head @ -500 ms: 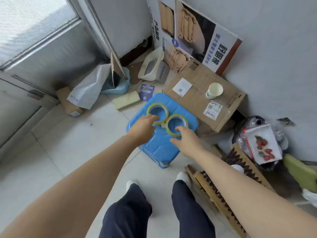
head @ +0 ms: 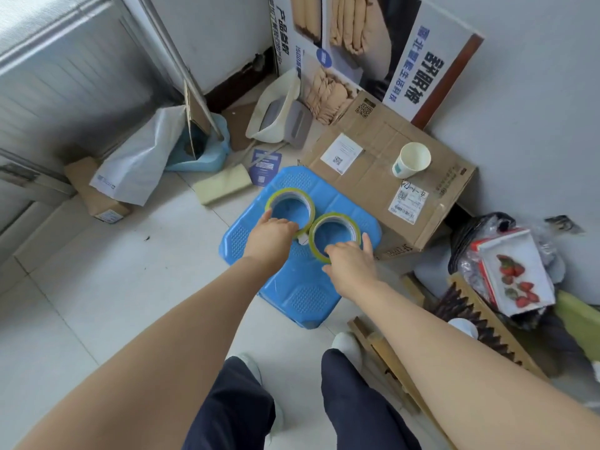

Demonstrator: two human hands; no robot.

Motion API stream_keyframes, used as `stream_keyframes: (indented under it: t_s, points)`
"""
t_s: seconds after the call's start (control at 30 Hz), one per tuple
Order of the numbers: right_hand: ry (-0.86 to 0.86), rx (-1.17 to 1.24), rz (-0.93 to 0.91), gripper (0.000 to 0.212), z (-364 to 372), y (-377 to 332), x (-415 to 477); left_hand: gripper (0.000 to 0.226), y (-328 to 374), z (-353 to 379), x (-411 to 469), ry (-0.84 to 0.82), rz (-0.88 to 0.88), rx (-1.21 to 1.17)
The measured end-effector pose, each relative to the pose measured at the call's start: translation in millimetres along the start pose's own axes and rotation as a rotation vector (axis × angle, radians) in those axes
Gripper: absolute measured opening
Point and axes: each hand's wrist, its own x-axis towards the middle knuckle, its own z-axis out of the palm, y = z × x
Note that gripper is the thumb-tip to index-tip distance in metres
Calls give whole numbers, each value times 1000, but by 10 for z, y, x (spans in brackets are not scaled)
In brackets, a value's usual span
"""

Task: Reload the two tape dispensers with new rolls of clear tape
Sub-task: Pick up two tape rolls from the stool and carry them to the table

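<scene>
A big flattened brown cardboard box (head: 383, 177) lies beside a blue plastic stool (head: 302, 287) on the tiled floor. On the stool's seat, two clear tape rolls with yellow-green edges lie flat, touching: the left roll (head: 276, 194) and the right roll (head: 349, 220). The left hand (head: 271, 237) curls over the near rim of one, the right hand (head: 349, 264) over the other; whether either grip is closed, I cannot tell. The rolls look stiff, light and smooth-sided; best pinched across the ring wall, fingers through the core.

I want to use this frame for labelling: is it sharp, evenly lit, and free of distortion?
Head view: soft, even daylight with faint shadows; wide-angle lens bends the wall edges and stretches the forearms; slight softness on the left hand and right hand; both tape rolls read clearly, no glare.
</scene>
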Motion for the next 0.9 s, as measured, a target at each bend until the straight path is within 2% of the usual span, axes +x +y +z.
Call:
stream_keyframes:
  t_s: [0.1, 0.2, 0.3, 0.47, 0.5, 0.6, 0.7, 0.9]
  points:
    - [68, -38, 25, 8, -81, -41, 1, 31, 41, -92, 7, 28, 1, 18]
    - [177, 100, 43, 14, -308, -93, -81, 28, 79, -328, -63, 103, -71, -67]
    - [237, 272, 23, 31, -715, -166, -274, 25, 71, -712, -203, 185, -181, -192]
    - [315, 443, 45, 14, -1484, -375, -658, 17, 84, -1586, -542, 275, -217, -214]
    - [322, 476, 24, 11, -1674, -440, -744, 17, 102, -1801, -620, 309, -222, -224]
    - [388, 481, -59, 26, -2264, -655, -1031, 20, 144, -2471, -908, 431, -247, -233]
    - [496, 418, -210, 15, -2896, -846, -1283, 22, 133, -3213, -1246, 541, -269, -202]
    - [650, 399, -483, 19, -4019, -1471, -1788, 16, 47, -4512, -2189, 819, -388, -200]
